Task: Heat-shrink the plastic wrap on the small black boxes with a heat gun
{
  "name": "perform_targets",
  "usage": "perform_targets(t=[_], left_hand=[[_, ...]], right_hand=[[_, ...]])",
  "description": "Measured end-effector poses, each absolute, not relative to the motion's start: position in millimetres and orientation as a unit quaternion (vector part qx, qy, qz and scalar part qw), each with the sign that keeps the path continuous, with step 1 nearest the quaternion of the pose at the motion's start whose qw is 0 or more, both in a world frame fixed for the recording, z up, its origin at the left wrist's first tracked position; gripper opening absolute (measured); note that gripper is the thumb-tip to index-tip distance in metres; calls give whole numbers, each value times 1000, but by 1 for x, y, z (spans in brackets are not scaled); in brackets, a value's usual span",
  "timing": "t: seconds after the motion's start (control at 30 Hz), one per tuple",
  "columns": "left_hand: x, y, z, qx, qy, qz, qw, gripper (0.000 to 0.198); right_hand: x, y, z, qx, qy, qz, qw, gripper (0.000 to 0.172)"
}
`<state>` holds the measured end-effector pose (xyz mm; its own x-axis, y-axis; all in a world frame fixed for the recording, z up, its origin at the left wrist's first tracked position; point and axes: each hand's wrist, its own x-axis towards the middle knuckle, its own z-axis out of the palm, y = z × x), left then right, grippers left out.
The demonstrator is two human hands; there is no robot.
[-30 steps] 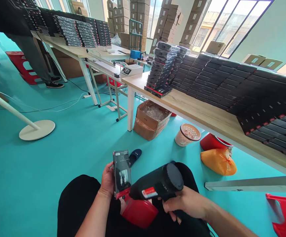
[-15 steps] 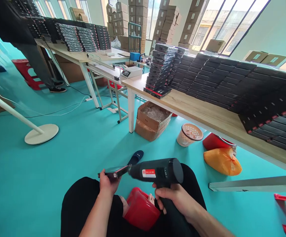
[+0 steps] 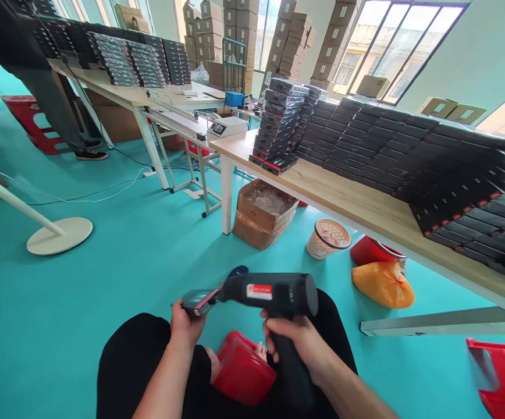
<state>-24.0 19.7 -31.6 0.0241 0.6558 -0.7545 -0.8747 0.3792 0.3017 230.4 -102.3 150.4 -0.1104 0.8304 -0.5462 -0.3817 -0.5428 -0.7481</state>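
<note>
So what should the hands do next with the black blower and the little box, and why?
Probably turn the box a little in the left hand, so another edge faces the heat gun. The right hand grips its handle, and the nozzle points at the box's red end, very close to it, so only that end is aimed at.

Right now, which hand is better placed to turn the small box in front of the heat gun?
Probably the left: the left hand grips the black box at the nozzle, while the right hand is wrapped round the grip of the heat gun.
</note>
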Motion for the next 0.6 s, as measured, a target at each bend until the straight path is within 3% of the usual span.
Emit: perform_targets(t=[0.17, 0.37, 0.6], left_hand=[[-14, 18, -14, -132, 510, 574, 627, 34], [-12, 12, 0, -116, 498, 537, 671, 22], [-16, 7, 5, -74, 446, 561, 694, 26]], right_hand=[[256, -107, 143, -504, -181, 715, 450, 32], [263, -121, 146, -487, -187, 732, 438, 32], [275, -135, 156, -525, -231, 721, 389, 37]])
